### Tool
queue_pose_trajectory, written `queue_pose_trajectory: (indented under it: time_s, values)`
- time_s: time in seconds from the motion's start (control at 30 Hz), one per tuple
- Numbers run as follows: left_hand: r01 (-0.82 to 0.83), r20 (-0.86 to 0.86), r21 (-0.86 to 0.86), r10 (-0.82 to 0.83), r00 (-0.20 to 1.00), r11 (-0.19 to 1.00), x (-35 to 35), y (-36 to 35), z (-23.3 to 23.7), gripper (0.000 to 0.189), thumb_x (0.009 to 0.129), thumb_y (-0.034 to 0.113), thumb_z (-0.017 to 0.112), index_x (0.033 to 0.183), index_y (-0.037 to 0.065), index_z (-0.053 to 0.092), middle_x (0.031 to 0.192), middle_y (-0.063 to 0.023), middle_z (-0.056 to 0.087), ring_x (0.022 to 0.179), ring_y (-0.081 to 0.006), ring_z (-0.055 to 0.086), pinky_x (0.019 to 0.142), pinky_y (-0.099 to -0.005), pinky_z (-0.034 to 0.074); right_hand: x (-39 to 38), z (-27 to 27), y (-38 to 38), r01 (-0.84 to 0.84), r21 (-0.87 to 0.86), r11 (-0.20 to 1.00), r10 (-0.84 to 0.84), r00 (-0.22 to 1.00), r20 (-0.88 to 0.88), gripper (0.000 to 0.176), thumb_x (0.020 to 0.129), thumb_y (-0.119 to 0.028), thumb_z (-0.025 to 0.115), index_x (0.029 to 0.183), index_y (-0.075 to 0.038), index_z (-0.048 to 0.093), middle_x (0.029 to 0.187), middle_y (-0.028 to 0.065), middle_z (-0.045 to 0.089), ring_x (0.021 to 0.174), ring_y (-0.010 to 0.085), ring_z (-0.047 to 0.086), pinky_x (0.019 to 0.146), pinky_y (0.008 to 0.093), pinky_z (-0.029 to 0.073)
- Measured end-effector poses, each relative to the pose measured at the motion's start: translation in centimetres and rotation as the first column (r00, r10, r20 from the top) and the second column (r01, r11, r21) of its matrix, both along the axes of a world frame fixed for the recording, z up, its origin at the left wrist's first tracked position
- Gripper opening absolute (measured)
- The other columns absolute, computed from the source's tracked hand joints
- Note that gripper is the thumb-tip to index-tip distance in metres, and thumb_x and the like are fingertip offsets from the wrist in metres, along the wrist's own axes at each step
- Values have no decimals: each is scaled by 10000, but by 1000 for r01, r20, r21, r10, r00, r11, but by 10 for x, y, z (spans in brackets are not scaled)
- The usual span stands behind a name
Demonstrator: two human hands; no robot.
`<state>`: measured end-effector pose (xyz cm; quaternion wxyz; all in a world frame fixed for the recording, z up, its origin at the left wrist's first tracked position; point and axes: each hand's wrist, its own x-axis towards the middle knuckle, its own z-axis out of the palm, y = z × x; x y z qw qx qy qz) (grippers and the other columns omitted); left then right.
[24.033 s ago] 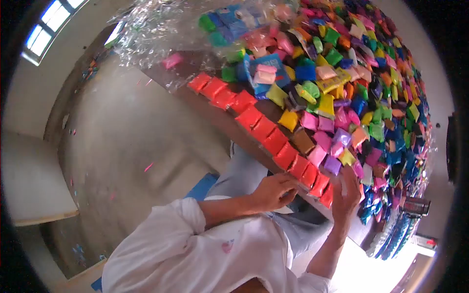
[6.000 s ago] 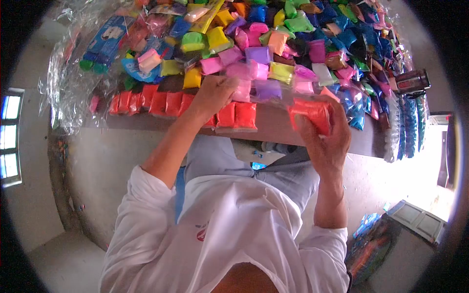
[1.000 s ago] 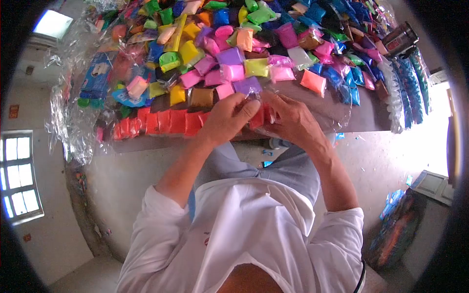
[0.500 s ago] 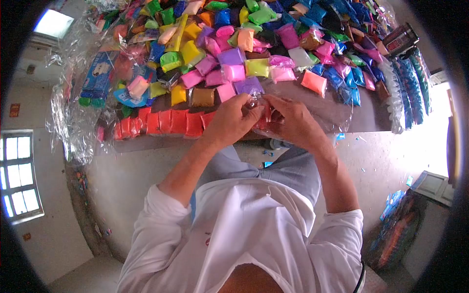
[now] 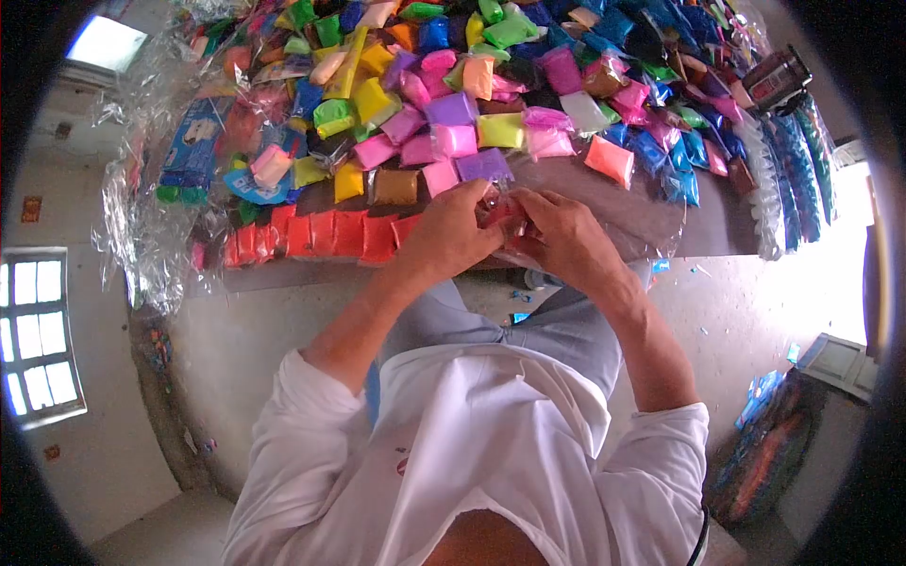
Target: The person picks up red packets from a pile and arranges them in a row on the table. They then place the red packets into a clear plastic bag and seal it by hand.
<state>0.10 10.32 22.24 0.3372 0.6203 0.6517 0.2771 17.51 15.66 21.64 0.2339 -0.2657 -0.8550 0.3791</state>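
Observation:
My left hand (image 5: 451, 226) and my right hand (image 5: 569, 236) meet at the table's near edge, both with fingers closed. Pinched between them is a clear plastic bag (image 5: 634, 219), whose sheet spreads to the right over the brown tabletop. A bit of red shows in the plastic between my fingers, though what it belongs to is mostly hidden. Left of my left hand, a row of red packets (image 5: 324, 233) lies along the table edge. Just beyond my fingertips are a purple packet (image 5: 484, 166) and a pink packet (image 5: 440, 177).
Loose packets of many colours pile up across the back of the table (image 5: 722, 222). Crumpled clear plastic (image 5: 142, 208) hangs off the left end. A dark jar-like container (image 5: 778, 79) lies at the right, above strips of blue packets (image 5: 791, 174). Scraps dot the floor.
My fingers have shifted slightly at the plastic, the right ones curling in closer. The packets on the table lie as before.

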Motion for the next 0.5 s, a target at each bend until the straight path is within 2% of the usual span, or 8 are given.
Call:
queue_pose_trajectory:
  time_s: [0.1, 0.17, 0.27, 0.33, 0.37, 0.43, 0.47, 0.5]
  values:
    - [33, -43, -10, -33, 999, 999, -1, 3, -3, 360, 754, 304, 661, 890, -12, 558, 851, -224, 620, 831, -381, 607, 726, -425, 478, -2, -10, 3, -38, 23, 999, 38, 999, -9, 329, 714, -85, 691, 999, -40, 535, 853, 160, 611, 794, 352, 606, 670, 413, 488]
    - [20, -228, 59, -6, 974, 998, 3, 4, 0, 344, 753, 297, 656, 882, -9, 564, 845, -216, 624, 825, -379, 610, 726, -427, 478, -4, -13, 5, -55, 47, 997, 55, 999, 0, 381, 686, -38, 707, 1022, -25, 529, 870, 170, 609, 792, 330, 610, 652, 392, 483]
    - [16, -198, 52, -6, 980, 999, 4, 6, -2, 338, 756, 307, 647, 868, -3, 572, 822, -206, 627, 804, -383, 610, 712, -440, 478, -3, -7, 7, -68, 4, 998, 68, 998, -1, 240, 766, -120, 635, 981, -56, 547, 854, 147, 632, 795, 341, 624, 692, 423, 504]
    - [-5, -148, -26, 1, 989, 1000, 2, 7, 1, 341, 759, 317, 640, 862, -2, 575, 814, -205, 627, 794, -384, 610, 706, -448, 477, 7, 12, 9, -8, 310, 951, -34, 991, 130, 214, 785, -139, 623, 972, -48, 570, 838, 143, 639, 767, 332, 632, 682, 406, 508]
    - [-25, -96, -102, 16, 995, 994, 0, 6, 2, 345, 762, 327, 634, 856, 0, 578, 806, -204, 627, 785, -385, 609, 700, -456, 476, 12, 27, 5, -22, 310, 950, -19, 992, 128, 214, 785, -139, 623, 972, -48, 570, 838, 143, 639, 767, 332, 632, 682, 406, 508]
    - [-31, -47, -17, 30, 998, 999, -4, 6, -9, 350, 760, 340, 634, 842, 3, 582, 792, -201, 628, 771, -377, 613, 689, -454, 478, 26, 55, -15, 253, 86, 964, -254, 967, 2, 195, 780, -119, 634, 953, -38, 598, 833, 136, 641, 764, 320, 631, 696, 378, 512]
    - [-21, 2, 66, 21, 1000, 998, -5, 6, -15, 356, 759, 352, 635, 827, 6, 585, 777, -198, 629, 757, -369, 616, 679, -452, 480, 40, 54, -29, 189, -117, 975, -188, 982, 22, 185, 774, -108, 642, 941, -35, 609, 828, 131, 640, 765, 310, 628, 704, 366, 511]
    - [-27, -56, 159, 36, 998, 987, -2, 6, -19, 361, 741, 358, 639, 800, 6, 587, 754, -199, 626, 744, -363, 620, 672, -449, 482, 50, 53, -42, 121, -312, 942, -117, 993, 33, 176, 769, -96, 649, 929, -32, 619, 823, 126, 639, 765, 301, 625, 712, 353, 510]
